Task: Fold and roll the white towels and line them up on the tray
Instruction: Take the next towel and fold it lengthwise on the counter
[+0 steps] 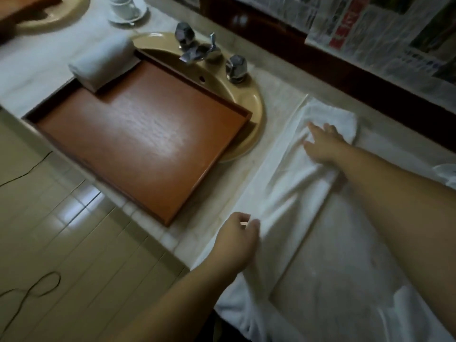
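Observation:
A white towel [286,183] lies folded into a long strip on the marble counter, right of the brown wooden tray [138,144]. My right hand [323,144] rests flat on the strip's far end, fingers spread. My left hand [237,240] sits at the strip's near left edge, fingers curled by the cloth; whether it pinches the edge is hidden. One rolled white towel [102,62] lies across the tray's far left corner. More white cloth [246,304] hangs over the counter's front edge near me.
The tray lies over a beige sink [249,95] with a chrome faucet [199,50] and two knobs. A white cup and saucer [127,9] stand at the back. Newspaper [385,28] covers the wall on the right. A thin cord [29,290] lies on the tiled floor at left.

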Demonstrator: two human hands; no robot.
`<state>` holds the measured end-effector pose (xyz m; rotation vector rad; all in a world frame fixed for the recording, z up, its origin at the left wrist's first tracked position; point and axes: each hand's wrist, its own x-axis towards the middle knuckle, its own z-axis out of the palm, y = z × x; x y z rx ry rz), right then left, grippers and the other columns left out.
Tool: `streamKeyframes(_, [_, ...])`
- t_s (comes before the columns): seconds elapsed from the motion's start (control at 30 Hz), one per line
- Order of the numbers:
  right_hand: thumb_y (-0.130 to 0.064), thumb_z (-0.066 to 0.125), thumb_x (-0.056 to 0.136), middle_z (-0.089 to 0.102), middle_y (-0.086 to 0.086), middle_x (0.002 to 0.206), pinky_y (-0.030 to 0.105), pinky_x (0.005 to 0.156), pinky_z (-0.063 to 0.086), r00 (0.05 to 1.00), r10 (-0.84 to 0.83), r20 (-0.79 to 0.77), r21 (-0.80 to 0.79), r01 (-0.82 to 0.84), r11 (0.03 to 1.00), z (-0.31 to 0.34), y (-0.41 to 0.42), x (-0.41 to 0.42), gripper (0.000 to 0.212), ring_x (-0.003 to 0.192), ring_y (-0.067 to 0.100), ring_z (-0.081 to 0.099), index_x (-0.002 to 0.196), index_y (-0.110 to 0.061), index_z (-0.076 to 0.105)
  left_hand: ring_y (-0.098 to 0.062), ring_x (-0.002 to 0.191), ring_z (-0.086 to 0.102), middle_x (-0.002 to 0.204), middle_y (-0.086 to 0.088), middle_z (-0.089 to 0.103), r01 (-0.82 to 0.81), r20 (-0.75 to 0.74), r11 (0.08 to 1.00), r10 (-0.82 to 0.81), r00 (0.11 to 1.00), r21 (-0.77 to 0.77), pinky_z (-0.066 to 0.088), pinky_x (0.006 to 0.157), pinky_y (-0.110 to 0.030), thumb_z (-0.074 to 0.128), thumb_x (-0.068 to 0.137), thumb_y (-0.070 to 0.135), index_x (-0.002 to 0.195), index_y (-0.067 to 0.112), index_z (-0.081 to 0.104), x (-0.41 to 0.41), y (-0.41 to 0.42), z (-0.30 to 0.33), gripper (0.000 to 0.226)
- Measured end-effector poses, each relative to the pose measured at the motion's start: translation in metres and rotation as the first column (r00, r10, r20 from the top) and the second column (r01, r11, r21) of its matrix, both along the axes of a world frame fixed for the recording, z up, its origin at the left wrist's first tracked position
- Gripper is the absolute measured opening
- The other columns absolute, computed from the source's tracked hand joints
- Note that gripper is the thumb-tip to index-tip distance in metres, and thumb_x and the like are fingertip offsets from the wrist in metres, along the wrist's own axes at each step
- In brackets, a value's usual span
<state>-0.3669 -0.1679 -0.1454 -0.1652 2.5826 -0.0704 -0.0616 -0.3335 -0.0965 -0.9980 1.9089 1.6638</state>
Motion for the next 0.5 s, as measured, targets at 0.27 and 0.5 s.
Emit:
streamKeyframes(0.27, [-0.057,0.042,0.105,-0.004,0.011,0.173,0.052,0.126,0.015,1.000,0.011,0.020,-0.013,-0.010,1.000,0.006,-0.001,0.006,0.076,0.159,0.035,0.003,0.166,-0.034,0.004,-0.004,0.064,0.058,0.076,0.008,0.065,0.375,0.058,0.884,-0.374,0.926,-0.278,0.044,0.058,-0.028,0.072,0.085,0.069,0.084,0.023,0.065,0.077,-0.057,-0.012,0.047])
streamKeyframes(0.5, [-0.057,0.036,0.106,-0.003,0.011,0.173,0.056,0.125,0.017,1.000,0.027,-0.009,0.021,-0.027,0.999,0.006,-0.001,0.012,0.071,0.158,0.037,0.006,0.165,-0.035,0.003,-0.020,0.105,0.072,0.111,-0.002,0.076,0.394,-0.161,0.895,-0.366,0.917,0.209,0.057,0.091,-0.034,0.071,0.098,0.013,0.114,0.012,0.069,0.118,-0.080,0.001,0.016])
